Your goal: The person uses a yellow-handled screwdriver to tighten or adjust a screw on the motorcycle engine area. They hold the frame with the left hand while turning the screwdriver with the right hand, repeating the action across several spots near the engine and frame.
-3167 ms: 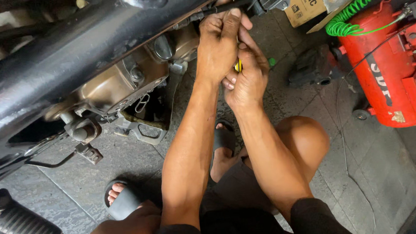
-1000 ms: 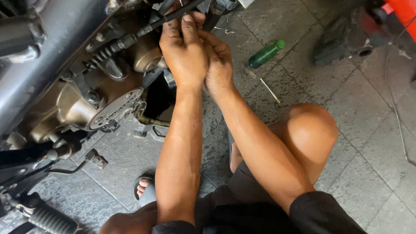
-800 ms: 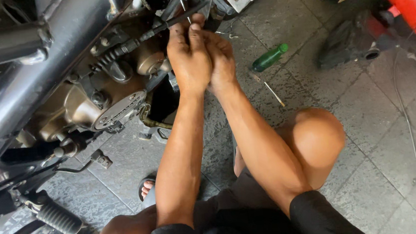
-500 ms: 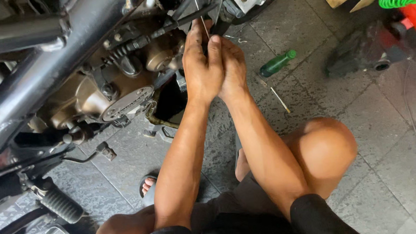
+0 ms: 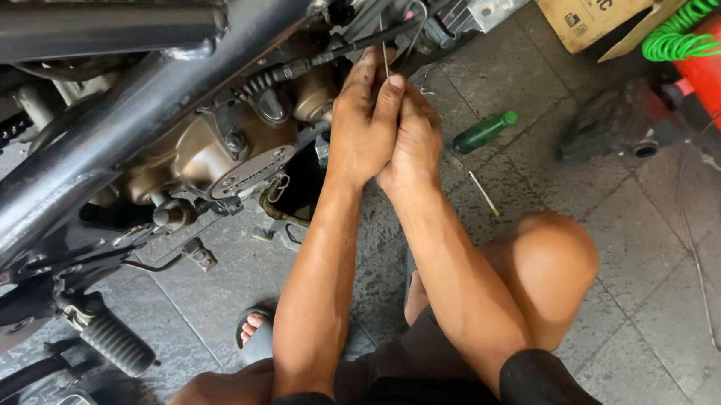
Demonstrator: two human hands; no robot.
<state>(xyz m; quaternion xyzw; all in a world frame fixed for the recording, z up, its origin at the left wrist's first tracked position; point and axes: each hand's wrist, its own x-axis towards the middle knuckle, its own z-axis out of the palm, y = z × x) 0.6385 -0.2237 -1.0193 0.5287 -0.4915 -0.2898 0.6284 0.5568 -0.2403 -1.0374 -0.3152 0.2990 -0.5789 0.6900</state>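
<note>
Both hands pressed together at the motorcycle's engine. Left hand (image 5: 361, 123) wraps over the right hand (image 5: 414, 138); fingers closed round a thin steel cable (image 5: 384, 55) that runs up from the grip into the frame above. Fingertip pinch is visible at the top, so it's clamped on the wire, not just resting. Can't tell what the right palm holds underneath.

Step, my read: feeding or tensioning that inner wire at the black sheathed cable (image 5: 315, 60) crossing just far of the knuckles.

Outward: bronze engine cover (image 5: 228, 153) left of the hands, open dark cavity (image 5: 296, 199) below them, footpeg (image 5: 114, 342) near-left. Green-handled screwdriver (image 5: 482, 133) on the tiled floor right, just beside the hands.

Next move calls for a steady straight pull, wire kept in line, no kink.
</note>
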